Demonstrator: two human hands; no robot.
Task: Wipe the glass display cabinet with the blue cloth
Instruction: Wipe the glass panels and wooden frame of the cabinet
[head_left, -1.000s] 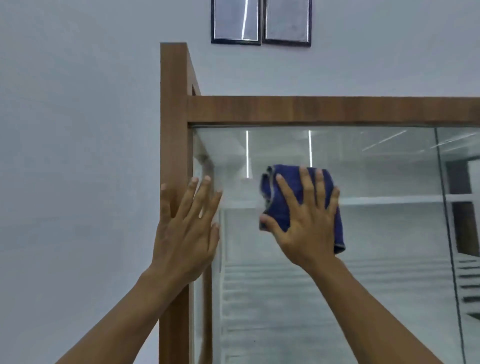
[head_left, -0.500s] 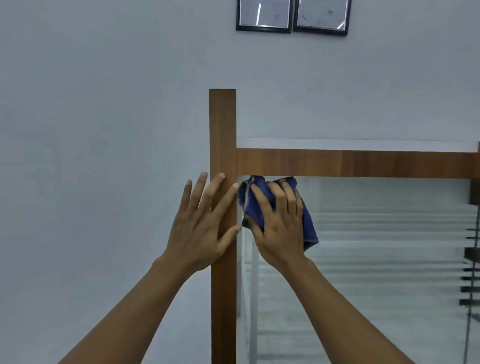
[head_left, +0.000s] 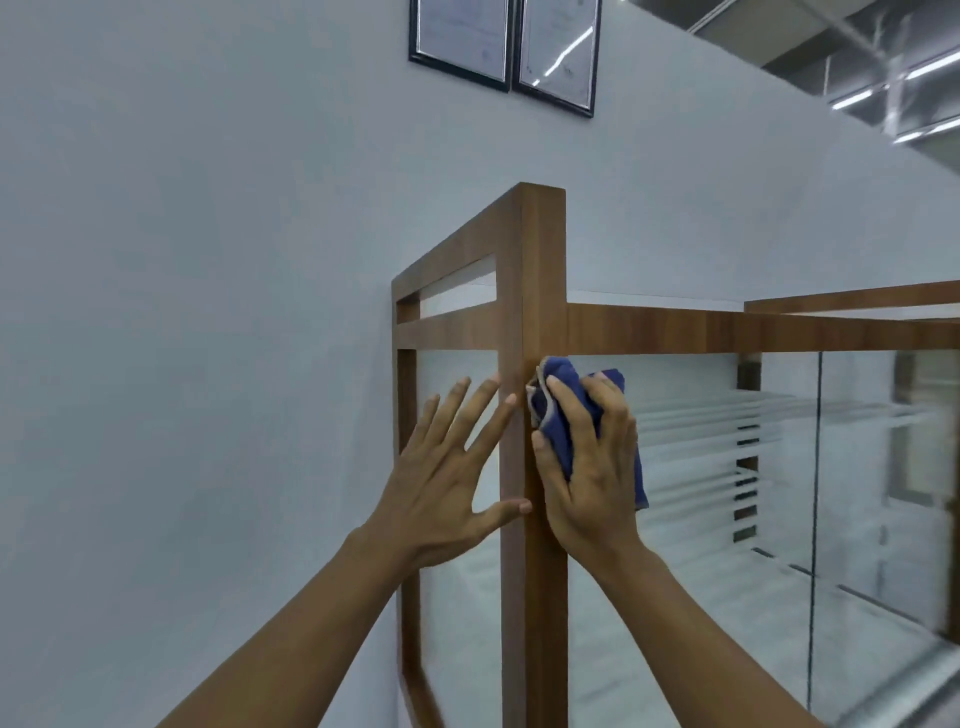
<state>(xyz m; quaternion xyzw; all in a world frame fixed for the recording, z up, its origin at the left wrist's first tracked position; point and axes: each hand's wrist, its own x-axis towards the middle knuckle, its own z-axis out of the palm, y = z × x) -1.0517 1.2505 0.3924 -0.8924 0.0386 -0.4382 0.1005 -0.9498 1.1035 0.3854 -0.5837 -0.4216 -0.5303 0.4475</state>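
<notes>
The glass display cabinet (head_left: 675, 327) has a brown wooden frame and clear panes on its front and left side. My right hand (head_left: 592, 478) presses the bunched blue cloth (head_left: 558, 395) into the top left corner of the front pane, right beside the corner post. My left hand (head_left: 447, 473) lies flat with fingers spread against the side pane and the corner post, holding nothing.
A pale wall (head_left: 208, 260) runs close along the cabinet's left side. Two framed certificates (head_left: 504, 47) hang high on it. White glass shelves (head_left: 727, 415) show inside the cabinet. A vertical seam (head_left: 815, 519) divides the front glass to the right.
The cloth and my right hand slid left and up from the middle of the pane into the top corner. My view swung left, so the cabinet's side pane now shows.
</notes>
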